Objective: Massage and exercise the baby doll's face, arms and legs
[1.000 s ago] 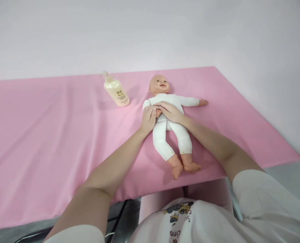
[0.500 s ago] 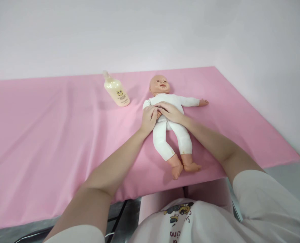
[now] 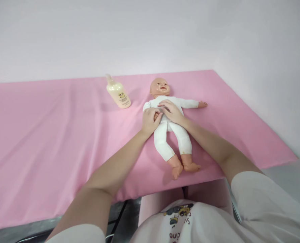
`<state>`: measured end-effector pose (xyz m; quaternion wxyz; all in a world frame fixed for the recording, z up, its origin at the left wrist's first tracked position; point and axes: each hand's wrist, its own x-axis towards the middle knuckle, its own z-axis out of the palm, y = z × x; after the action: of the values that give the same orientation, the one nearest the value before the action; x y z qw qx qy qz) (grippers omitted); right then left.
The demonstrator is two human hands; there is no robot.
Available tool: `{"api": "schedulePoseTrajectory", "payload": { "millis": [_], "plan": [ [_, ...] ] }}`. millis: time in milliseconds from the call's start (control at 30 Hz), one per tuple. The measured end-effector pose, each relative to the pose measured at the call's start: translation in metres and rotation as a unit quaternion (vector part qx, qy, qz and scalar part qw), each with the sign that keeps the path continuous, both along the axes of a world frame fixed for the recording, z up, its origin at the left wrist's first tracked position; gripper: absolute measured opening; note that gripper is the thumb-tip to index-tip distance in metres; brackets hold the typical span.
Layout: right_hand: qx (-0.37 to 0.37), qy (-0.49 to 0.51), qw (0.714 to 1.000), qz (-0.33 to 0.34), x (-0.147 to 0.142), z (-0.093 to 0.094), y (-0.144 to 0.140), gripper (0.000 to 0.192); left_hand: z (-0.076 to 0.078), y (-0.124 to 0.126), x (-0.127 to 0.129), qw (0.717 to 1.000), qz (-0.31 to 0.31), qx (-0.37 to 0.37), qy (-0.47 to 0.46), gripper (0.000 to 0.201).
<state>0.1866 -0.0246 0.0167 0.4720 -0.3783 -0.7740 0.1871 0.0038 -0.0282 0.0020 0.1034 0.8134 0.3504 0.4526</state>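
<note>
Since a second ago, the right hand is slid higher onto the chest of the doll lying near the bench's far right corner, fingers flat, while the doll's small hand is kept clasped in the left hand.

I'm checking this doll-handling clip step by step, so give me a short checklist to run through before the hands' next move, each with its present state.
1. Doll lies face up, flat on the pink sheet: ok.
2. Left hand grips the doll's near arm at its side: ok.
3. Right hand rests on the doll's chest: ok; how firmly it presses, cannot tell.
4. Doll's other arm is stretched out free on the sheet: ok.
5. Bottle stands apart from the doll and both hands: ok.
6. Bottle cap closed: cannot tell.
</note>
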Motion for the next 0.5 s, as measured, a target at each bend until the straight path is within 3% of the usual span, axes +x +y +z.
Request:
{"api": "schedulePoseTrajectory", "payload": {
  "millis": [167, 267, 367, 500],
  "plan": [
    [0.007, 0.012, 0.994, -0.110, 0.010, -0.010, 0.008, 0.020, 0.002, 0.003, -0.004, 0.998, -0.012, 0.029, 0.046, 0.025],
    [-0.006, -0.018, 0.987, -0.162, 0.019, -0.012, 0.010, 0.023, 0.005, 0.014, -0.016, 0.999, 0.011, 0.019, 0.049, 0.023],
    [-0.036, -0.065, 0.969, -0.234, 0.032, -0.011, 0.011, 0.029, 0.012, 0.032, -0.036, 0.996, 0.081, -0.018, -0.039, 0.023],
    [-0.095, -0.128, 0.926, -0.342, 0.056, -0.008, 0.012, 0.034, 0.019, 0.052, -0.071, 0.965, 0.178, -0.083, -0.172, 0.020]
  ]
}}
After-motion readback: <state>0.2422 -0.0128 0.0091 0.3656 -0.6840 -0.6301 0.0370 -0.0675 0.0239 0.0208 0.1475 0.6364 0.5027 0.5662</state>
